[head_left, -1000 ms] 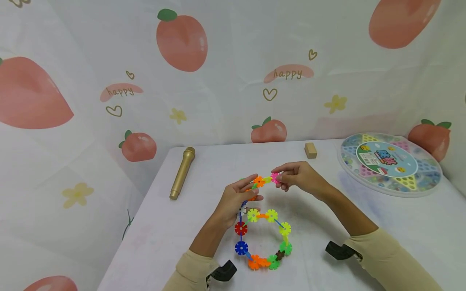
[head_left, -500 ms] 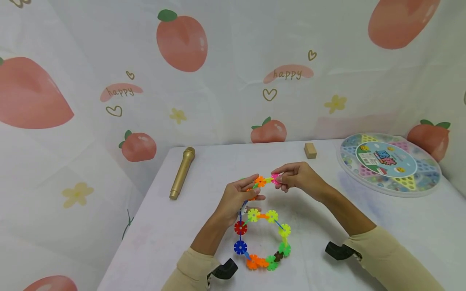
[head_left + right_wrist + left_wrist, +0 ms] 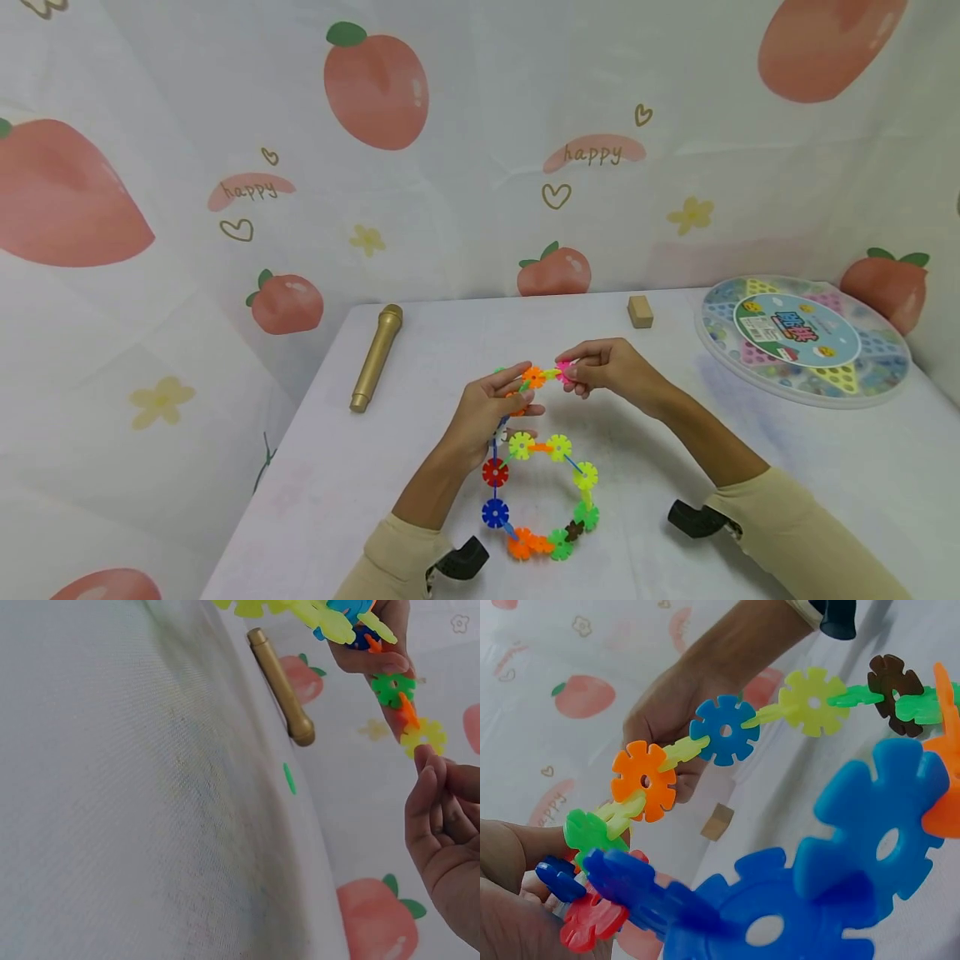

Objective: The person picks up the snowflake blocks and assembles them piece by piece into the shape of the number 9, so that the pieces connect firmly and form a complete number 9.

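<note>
A chain of colourful plastic snowflake discs (image 3: 495, 472) curves in a ring between my hands in the head view, its lower part close above or on the table. My left hand (image 3: 480, 412) grips the chain's upper left part, thumb over an orange disc (image 3: 518, 404); its palm hides some pieces. Between thumb and fingertips my right hand (image 3: 622, 371) pinches a pink disc (image 3: 564, 372) at the upper end. Beyond the ring in the left wrist view, my right hand (image 3: 671, 705) is partly covered by discs. Large blue discs (image 3: 765, 922) fill that view's foreground.
At the table's back left lies a gold microphone-shaped stick (image 3: 377, 357). A small wooden block (image 3: 640, 311) sits near the back edge. On the right is a round, clear-covered board-game set (image 3: 802, 340). A green piece (image 3: 289, 778) lies on the white cloth (image 3: 150, 825).
My right hand, with the pink disc, has shifted very slightly left and down. The left hand keeps its grip on the chain, almost still.
</note>
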A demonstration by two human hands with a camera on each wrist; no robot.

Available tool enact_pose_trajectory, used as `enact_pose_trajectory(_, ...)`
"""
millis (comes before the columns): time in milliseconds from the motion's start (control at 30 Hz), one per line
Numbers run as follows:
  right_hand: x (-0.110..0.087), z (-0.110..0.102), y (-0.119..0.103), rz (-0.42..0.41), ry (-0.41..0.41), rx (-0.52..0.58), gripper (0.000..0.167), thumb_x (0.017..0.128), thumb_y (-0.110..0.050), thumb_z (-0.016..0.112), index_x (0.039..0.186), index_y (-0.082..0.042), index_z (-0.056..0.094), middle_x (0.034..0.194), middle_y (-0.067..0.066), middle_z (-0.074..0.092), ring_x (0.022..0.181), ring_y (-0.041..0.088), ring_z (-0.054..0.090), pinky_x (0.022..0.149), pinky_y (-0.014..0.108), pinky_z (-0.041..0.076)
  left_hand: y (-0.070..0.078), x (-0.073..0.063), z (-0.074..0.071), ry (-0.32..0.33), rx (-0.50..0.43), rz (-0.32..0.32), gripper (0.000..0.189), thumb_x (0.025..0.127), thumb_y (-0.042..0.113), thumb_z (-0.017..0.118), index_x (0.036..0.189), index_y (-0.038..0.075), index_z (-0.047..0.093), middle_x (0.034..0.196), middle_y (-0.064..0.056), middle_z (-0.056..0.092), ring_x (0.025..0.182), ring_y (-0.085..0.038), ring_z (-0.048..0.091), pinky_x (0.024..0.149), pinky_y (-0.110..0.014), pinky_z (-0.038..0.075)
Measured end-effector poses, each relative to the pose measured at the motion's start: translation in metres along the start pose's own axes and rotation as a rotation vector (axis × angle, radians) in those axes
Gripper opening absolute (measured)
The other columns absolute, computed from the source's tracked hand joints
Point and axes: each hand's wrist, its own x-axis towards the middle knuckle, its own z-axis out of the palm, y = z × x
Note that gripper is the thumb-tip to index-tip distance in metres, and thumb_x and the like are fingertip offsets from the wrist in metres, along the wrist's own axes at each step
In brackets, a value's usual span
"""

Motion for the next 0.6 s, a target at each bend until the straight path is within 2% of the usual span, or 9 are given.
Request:
enact_pose_trajectory(267, 0.005, 0.001, 0.001, -0.006, -0.005, -0.059, 0.034, 0.106, -0.015, 0.062, 0.134, 0.004, 0.067, 0.097, 0.016, 0.077, 0.092, 0.051, 0.07, 0.083, 0.038, 0.066, -0.003, -0.001, -0.002, 0.046, -0.015, -0.004, 0.049, 0.106, 0.011, 0.064, 0.154, 0.017, 0.057, 0.161, -0.02, 0.047, 0.102, -0.024, 0.078, 0.076, -0.035, 0.066)
enact_pose_trajectory(400, 0.01, 0.001, 0.002, -0.014, -0.006, -0.072, 0.034, 0.107, -0.02, 0.062, 0.134, 0.0, 0.069, 0.098, 0.015, 0.077, 0.094, 0.047, 0.07, 0.08, 0.039, 0.065, -0.003, -0.003, -0.006, 0.084, -0.03, -0.007, 0.049, 0.106, 0.01, 0.065, 0.154, 0.017, 0.057, 0.159, -0.02, 0.049, 0.103, -0.024, 0.078, 0.078, -0.038, 0.066)
enact_pose_trajectory(600, 0.018, 0.003, 0.004, -0.01, 0.017, -0.096, 0.035, 0.107, -0.025, 0.064, 0.134, -0.003, 0.07, 0.101, 0.015, 0.077, 0.096, 0.042, 0.071, 0.08, 0.039, 0.065, -0.001, -0.009, -0.018, 0.16, -0.046, -0.027, 0.049, 0.106, 0.01, 0.064, 0.153, 0.02, 0.058, 0.155, -0.016, 0.054, 0.113, -0.034, 0.076, 0.081, -0.041, 0.066)
